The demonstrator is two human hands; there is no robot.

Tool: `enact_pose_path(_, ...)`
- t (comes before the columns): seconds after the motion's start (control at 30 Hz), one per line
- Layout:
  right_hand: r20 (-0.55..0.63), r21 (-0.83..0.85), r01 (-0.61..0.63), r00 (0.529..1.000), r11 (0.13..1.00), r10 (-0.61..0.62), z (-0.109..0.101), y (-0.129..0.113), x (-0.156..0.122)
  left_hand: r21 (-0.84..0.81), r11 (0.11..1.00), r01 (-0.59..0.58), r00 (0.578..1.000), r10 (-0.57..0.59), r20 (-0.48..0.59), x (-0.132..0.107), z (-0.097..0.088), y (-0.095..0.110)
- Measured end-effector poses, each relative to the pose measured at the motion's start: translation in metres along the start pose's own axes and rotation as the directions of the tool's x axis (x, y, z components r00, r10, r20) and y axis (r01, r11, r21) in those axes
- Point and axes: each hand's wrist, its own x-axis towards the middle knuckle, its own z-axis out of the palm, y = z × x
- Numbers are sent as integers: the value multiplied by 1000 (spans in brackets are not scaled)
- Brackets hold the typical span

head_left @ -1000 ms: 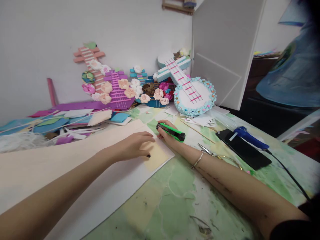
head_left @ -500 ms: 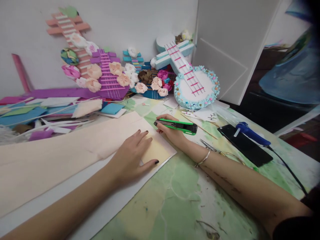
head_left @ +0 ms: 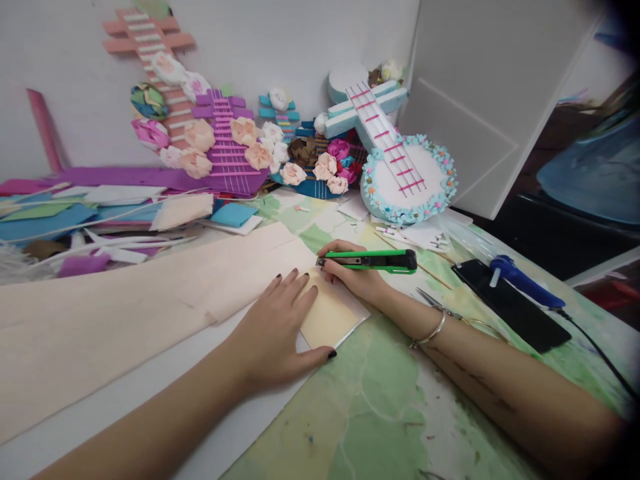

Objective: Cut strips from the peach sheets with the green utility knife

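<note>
My left hand (head_left: 280,327) lies flat with its fingers spread. It presses on a pale yellow square card (head_left: 330,317) and the edge of a long cream paper strip (head_left: 150,287), both on top of a white sheet (head_left: 240,407). My right hand (head_left: 355,270) is closed around a green and black utility knife (head_left: 383,260). The knife is held nearly level, its tip pointing left close to the far edge of the yellow card. Fingers partly cover the tip, so I cannot tell whether the blade touches the card.
Scissors (head_left: 435,300), a black phone (head_left: 510,303) and a blue glue gun (head_left: 525,280) with a cord lie to the right. Coloured paper scraps (head_left: 115,213) pile up at the left. Several flower-decorated craft guitars and a light-blue banjo-like one (head_left: 400,167) lean at the back.
The view has shifted, so everything sits further right. My right hand and the knife have come slightly nearer to me, and the knife lies more level. My left hand stays flat.
</note>
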Motion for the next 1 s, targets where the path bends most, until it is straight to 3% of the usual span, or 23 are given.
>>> enact_pose_path(0.6,50,-199,11,999,980,-1,-2,1,3,-12,999,31,999,-31,30,-1,-8,-4)
enact_pose_path(1.0,46,-170,21,999,985,-14,0,-1,3,-30,999,14,986,-9,166,-1,-20,-21)
